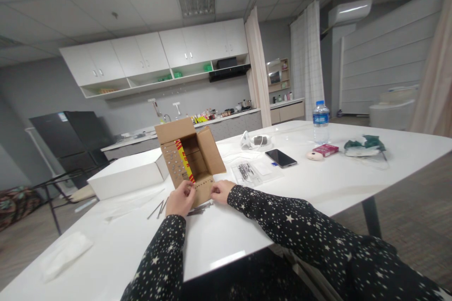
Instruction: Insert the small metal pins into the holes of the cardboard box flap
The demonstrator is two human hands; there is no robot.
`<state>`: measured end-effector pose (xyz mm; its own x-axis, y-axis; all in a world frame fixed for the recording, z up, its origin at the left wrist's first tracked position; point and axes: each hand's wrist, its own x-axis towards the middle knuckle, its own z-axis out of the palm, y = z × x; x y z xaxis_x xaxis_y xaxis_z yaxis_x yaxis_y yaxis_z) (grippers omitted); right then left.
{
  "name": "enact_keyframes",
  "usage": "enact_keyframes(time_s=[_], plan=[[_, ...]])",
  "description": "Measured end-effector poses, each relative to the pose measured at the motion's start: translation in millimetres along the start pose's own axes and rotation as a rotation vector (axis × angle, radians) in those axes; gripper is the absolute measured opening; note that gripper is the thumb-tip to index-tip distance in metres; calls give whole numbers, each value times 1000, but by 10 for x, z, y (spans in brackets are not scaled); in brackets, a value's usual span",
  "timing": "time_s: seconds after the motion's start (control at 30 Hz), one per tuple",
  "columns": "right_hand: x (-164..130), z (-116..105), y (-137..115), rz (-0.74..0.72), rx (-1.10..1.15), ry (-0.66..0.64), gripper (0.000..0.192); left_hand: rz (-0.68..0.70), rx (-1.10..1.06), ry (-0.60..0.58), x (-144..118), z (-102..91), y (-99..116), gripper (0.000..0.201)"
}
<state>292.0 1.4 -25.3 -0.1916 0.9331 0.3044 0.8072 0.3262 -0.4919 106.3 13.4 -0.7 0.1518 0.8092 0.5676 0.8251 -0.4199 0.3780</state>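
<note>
Item: open brown cardboard box with spread flaps, on the glossy white table in front of the person. The mouth faces the person; the opening is longer than wide, its long axis leaning, upper end to the left, lower end to the right. Left flap: rows of pale round spots and a yellow-and-red printed strip along the inner edge. Lower flap: slopes toward the person, with a row of small dark holes.

Left hand: at the lower left of the box, forearm rising from the bottom edge, fingers bent, thumb and forefinger close together by the strip's lower end; grip cannot be told.

Right hand: at the lower flap's right edge, forearm reaching in leftward from the lower right, fingers curled; grip cannot be told.

Nearby: slender dark metal rods, beside the left hand; clear plastic bag of slim dark pieces, beyond the right hand.
</note>
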Motion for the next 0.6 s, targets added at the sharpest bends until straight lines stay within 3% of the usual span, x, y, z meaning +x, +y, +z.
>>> enact_keyframes(time_s=[0.23,0.4,0.6], plan=[[-14,-25,-14,-26,-13,-10,22,220,110,-237,-71,34,216,14],[-21,-23,-19,-30,1,-1,20,219,202,-365,-104,17,317,11],[-13,-7,-15,-31,6,-1,21,270,230,-413,-122,-47,352,13]])
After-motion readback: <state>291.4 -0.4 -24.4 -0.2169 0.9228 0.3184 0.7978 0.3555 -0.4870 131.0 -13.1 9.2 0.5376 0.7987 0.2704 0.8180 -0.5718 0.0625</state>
